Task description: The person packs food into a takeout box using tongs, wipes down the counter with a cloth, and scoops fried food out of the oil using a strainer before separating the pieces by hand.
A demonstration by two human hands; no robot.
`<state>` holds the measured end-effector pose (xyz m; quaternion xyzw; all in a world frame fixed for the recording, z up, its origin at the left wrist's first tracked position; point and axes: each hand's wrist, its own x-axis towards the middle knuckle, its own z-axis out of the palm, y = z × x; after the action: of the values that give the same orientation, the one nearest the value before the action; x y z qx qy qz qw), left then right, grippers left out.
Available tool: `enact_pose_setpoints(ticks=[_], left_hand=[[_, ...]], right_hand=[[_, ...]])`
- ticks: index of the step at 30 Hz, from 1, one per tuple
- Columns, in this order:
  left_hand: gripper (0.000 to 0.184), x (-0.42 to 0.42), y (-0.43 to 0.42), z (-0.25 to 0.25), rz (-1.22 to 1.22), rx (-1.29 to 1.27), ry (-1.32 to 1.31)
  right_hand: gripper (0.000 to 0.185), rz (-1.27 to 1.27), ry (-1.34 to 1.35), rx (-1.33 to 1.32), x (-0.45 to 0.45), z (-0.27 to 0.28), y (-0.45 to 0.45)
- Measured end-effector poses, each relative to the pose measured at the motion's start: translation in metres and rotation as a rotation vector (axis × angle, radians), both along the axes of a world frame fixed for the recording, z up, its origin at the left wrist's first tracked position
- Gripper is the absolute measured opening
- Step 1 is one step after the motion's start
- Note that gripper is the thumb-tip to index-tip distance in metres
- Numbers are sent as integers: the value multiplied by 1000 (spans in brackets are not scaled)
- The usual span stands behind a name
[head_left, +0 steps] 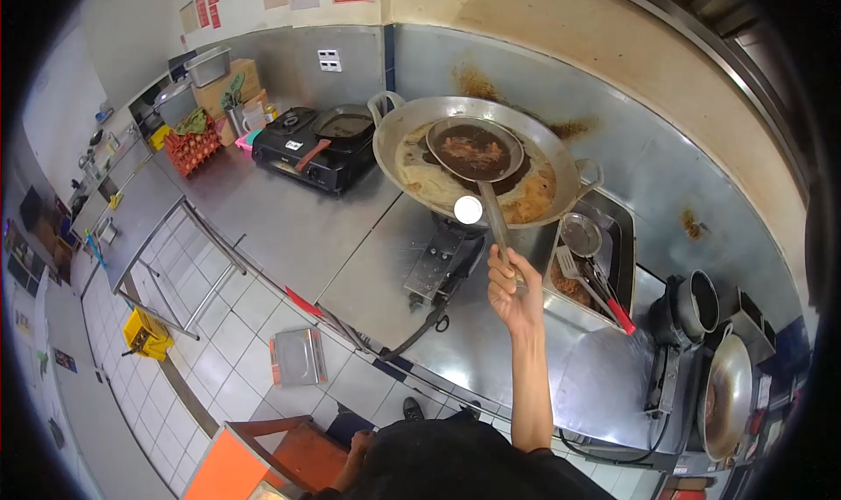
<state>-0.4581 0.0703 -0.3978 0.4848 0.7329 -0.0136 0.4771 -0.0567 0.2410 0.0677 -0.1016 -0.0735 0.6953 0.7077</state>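
Observation:
A large wok (392, 169) with frothy brown oil sits on a burner at the counter's back. My right hand (517, 288) is wrapped round the handle of a round strainer (496, 215), whose basket lies in the oil with reddish-brown pieces of food in it. Low in the view, beside my dark clothing, my left hand (359, 446) hangs near an orange-sided stand (229, 465); its fingers are too small and partly hidden to read.
Right of the wok, a tray (632, 263) holds a small strainer, a spatula and red-handled tongs (620, 314). A black portable stove (317, 171) stands to the left. Pots and another wok (727, 395) are at the far right.

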Motion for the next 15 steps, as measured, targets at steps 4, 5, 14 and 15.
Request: enact_pose_setpoints(ticks=[4,5,14,15], left_hand=[[42,5,11,-1,28,84,36],[44,3,11,-5,3,51,-6],[45,-4,-2,-38,-189,35,28],[44,0,10,-35,-285,68,9]], right_hand=[[26,29,-38,-13,-2,5,-5],[26,27,-35,-6,0,1,-2],[21,-60,-66,-73,-5,-3,-1],[21,-46,-96,-47,-6,-2,-7]])
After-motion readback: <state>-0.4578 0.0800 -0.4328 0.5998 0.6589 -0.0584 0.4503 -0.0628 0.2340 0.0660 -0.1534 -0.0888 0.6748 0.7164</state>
